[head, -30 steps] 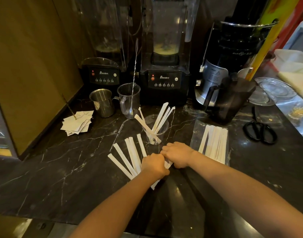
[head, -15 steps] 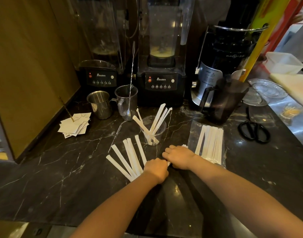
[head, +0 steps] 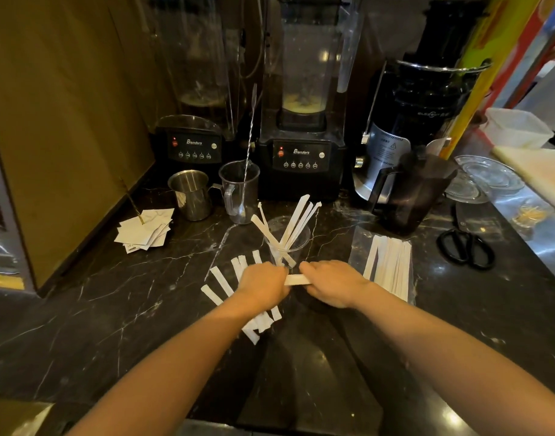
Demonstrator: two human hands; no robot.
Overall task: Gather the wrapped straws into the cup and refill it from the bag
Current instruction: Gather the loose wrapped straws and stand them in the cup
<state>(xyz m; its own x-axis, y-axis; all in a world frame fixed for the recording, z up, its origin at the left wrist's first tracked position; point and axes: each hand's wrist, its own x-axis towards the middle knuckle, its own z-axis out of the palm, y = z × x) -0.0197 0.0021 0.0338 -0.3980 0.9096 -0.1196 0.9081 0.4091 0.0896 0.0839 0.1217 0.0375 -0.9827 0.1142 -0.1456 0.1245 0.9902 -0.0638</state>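
Note:
A clear plastic cup (head: 296, 243) stands mid-counter with several white wrapped straws (head: 296, 215) leaning in it. Just in front of it my left hand (head: 263, 286) and my right hand (head: 331, 283) are side by side, both closed on a wrapped straw (head: 295, 280) that spans the gap between them. Several loose wrapped straws (head: 221, 280) lie fanned on the black marble under and left of my left hand. To the right lies a clear bag of wrapped straws (head: 389, 265).
Two blenders (head: 301, 152) and a black juicer (head: 421, 105) line the back. A steel jug (head: 191, 195), a measuring cup with a long spoon (head: 240, 191), a dark pitcher (head: 418, 190), black scissors (head: 466, 250) and paper slips (head: 145, 228) sit around.
My hands have drawn slightly apart, and a stretch of one wrapped straw now shows between them. The loose straws, the cup and the bag stay where they were.

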